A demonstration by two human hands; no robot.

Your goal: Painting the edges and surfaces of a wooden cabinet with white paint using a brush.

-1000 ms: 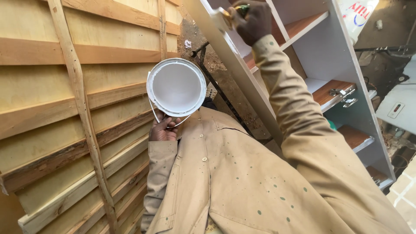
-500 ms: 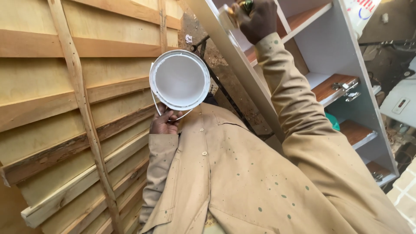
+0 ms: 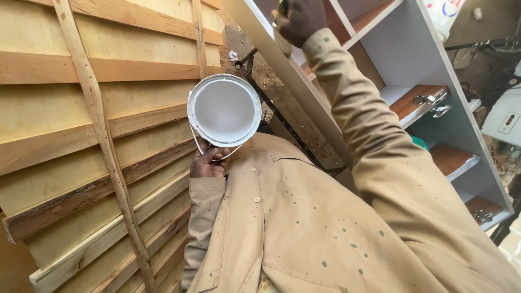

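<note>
the left hand [image 3: 209, 161] holds a white bucket [image 3: 224, 110] by its thin wire handle, fingers curled together around it, beside the wooden panel [image 3: 81, 135]. the right hand [image 3: 300, 20] is raised at the front edge of the white shelf unit [image 3: 412, 59], fingers closed on a small tool that is mostly hidden.

White round paint bucket [image 3: 224, 110], seen from above, mouth facing the camera, centre-left of the frame. Inside is coated white and looks smooth; rim slightly thicker, smeared white. Thin wire handle loops down from its left side and lower edge, passing under the bucket. Held from below at its lower-left edge, just above a tan sleeve cuff. Small tool [image 3: 282, 7] at the top centre of the frame, mostly hidden in a fist and cut by the frame edge; only a dark and yellowish bit shows, kind cannot be told, lying against the white shelf-unit edge.
</note>
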